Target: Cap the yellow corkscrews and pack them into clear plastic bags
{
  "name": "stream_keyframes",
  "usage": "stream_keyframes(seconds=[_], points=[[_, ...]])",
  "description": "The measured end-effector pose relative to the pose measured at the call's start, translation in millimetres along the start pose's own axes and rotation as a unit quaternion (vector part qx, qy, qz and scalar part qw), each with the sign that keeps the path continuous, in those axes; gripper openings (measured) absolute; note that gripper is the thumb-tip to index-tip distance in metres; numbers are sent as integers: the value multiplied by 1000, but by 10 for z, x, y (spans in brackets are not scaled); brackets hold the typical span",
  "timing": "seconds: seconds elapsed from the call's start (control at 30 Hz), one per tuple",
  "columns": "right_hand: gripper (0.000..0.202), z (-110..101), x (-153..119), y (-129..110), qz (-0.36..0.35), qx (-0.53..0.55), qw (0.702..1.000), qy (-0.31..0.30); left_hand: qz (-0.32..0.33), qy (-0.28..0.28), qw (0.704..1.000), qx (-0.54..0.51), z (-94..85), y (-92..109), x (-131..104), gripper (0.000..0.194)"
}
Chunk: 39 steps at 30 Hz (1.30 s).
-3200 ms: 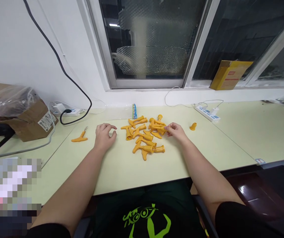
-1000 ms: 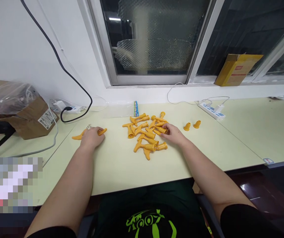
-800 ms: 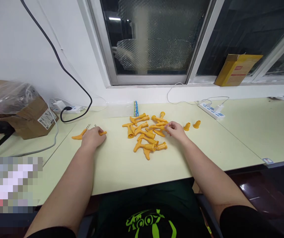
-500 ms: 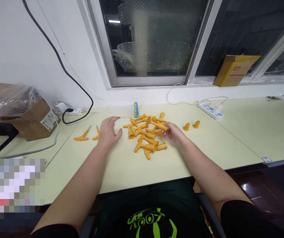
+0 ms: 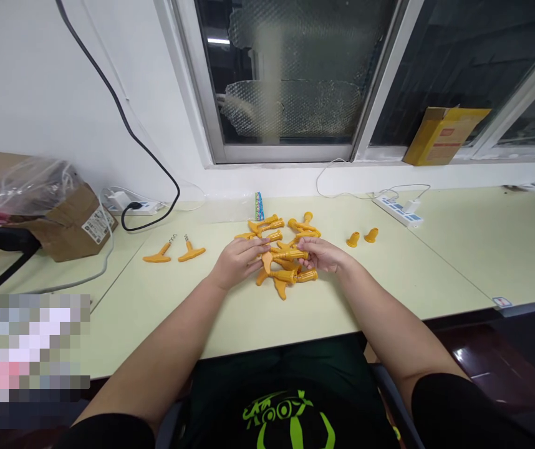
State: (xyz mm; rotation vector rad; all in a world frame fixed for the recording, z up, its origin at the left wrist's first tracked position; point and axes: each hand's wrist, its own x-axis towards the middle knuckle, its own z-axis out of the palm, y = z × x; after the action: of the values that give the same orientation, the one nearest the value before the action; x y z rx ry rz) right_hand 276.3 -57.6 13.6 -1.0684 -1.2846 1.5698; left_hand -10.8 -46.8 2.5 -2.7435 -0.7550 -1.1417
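Note:
A yellow corkscrew with a T-shaped handle and a ribbed sleeve lies level between my hands, over a pile of similar ones. My left hand is closed on its handle end. My right hand pinches the far end of the sleeve. Beneath and around them are several more yellow corkscrews, some with sleeves on. Two bare corkscrews, one and another, lie to the left with metal spirals showing. Two loose yellow sleeves, one and another, stand to the right.
A clear plastic bag with a coloured header lies behind the pile. Power strips stand at the back left and back right. A cardboard box sits at the left, and a yellow carton leans on the window.
My left hand has moved right from beside the bare corkscrews and closed on a corkscrew's handle. My right hand has drawn that corkscrew slightly toward me, away from the pile's back.

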Motion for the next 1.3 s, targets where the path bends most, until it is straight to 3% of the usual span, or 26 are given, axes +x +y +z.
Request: stream_keyframes(seconds=[0.07, 0.17, 0.23, 0.33, 0.5, 0.6, 0.7, 0.83, 0.9, 0.97, 1.07, 1.17, 1.23, 1.3], points=[[31, -9, -33, -3, -14, -27, 998, -61, -12, 3, 999, -33, -8, -14, -30, 24], [34, -49, -62, -30, -131, -132, 979, -78, -89, 25, 992, -82, 3, -9, -51, 15], [28, -67, -54, -45, -214, -231, 947, -64, -155, 36, 981, -113, 12, 8, -49, 24], [17, -63, 4, -44, -326, -363, 872, -38, -245, 39, 944, -218, 17, 36, -33, 30], [5, -14, 150, 29, -450, -542, 709, 10, -393, 18, 823, -410, 9, 60, 2, 59], [5, 23, 212, 74, -464, -601, 649, 45, -450, 17, 756, -476, -8, 59, 33, 70], [18, 72, 250, 81, -473, -626, 616, 69, -504, 39, 663, -553, -35, 44, 67, 56], [30, 130, 298, 62, -475, -631, 608, 78, -609, 23, 516, -602, -88, -2, 92, 12], [29, 132, 329, 69, -488, -614, 616, 78, -644, 5, 465, -607, -123, -24, 90, 23], [25, 110, 358, 89, -511, -582, 629, 69, -647, 4, 459, -609, -162, -32, 81, 23], [19, 37, 367, 117, -529, -521, 669, 41, -608, 23, 490, -624, -217, -25, 69, 22], [19, -88, 321, 110, -516, -475, 709, 75, -565, 53, 526, -634, -243, -28, 59, 24], [23, -217, 274, 83, -490, -465, 725, 135, -549, 82, 568, -608, -235, -64, 37, 26], [32, -398, 230, 49, -448, -464, 739, 194, -536, 122, 644, -532, -216, -143, -12, 32]])
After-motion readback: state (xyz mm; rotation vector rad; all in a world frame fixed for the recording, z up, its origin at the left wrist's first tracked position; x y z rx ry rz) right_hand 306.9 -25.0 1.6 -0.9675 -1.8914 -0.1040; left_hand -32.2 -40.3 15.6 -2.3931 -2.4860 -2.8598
